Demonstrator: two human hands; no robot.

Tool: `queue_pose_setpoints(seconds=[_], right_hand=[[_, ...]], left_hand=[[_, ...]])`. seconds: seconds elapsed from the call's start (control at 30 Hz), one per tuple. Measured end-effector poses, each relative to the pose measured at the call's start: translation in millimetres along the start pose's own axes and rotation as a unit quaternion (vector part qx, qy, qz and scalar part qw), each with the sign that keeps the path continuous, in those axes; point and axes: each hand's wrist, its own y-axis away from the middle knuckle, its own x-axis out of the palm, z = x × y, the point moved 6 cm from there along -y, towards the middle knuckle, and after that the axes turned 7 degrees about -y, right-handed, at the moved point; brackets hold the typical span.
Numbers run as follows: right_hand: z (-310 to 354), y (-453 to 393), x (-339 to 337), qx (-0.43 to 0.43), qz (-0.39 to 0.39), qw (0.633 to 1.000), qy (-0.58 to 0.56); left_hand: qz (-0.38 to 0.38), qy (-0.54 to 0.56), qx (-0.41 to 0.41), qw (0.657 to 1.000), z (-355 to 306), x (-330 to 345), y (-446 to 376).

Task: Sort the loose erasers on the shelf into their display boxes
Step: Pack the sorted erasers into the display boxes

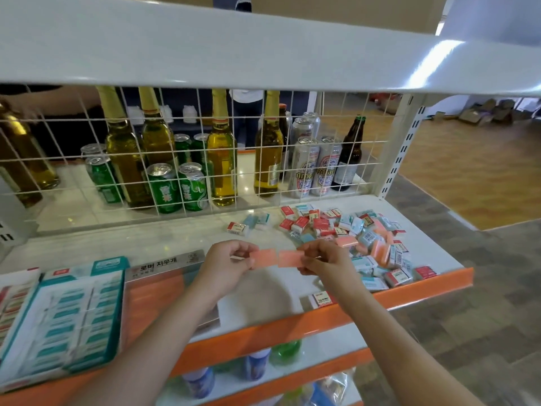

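My left hand (227, 260) pinches a pink eraser (264, 258) above the white shelf (164, 238). Just beside it, my right hand (323, 260) pinches a second pink eraser (289, 258); the two erasers nearly touch end to end. A heap of loose erasers (351, 238) in red, teal and pink wrappers lies on the right part of the shelf. A few more erasers (251, 224) lie apart near the wire grid. A teal display box (67, 315) filled with teal erasers sits at the left front. Next to it stands an orange display box (155, 291). One red-labelled eraser (322, 298) lies at the front edge.
A white wire grid (187, 159) closes the shelf's back; bottles and cans stand behind it. An upper shelf board (263, 48) hangs overhead. The front edge has an orange strip (292, 326). A red-trimmed box (14, 291) is at the far left. Lower shelves hold bottles.
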Motion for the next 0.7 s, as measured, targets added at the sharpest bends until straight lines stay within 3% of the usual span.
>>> queue_pose_setpoints(seconds=[0.7], right_hand=[[4.2, 1.1, 154.1, 0.006, 0.139, 0.988, 0.063]], left_hand=[[-0.141, -0.133, -0.054, 0.98, 66.3, -143.9, 67.0]])
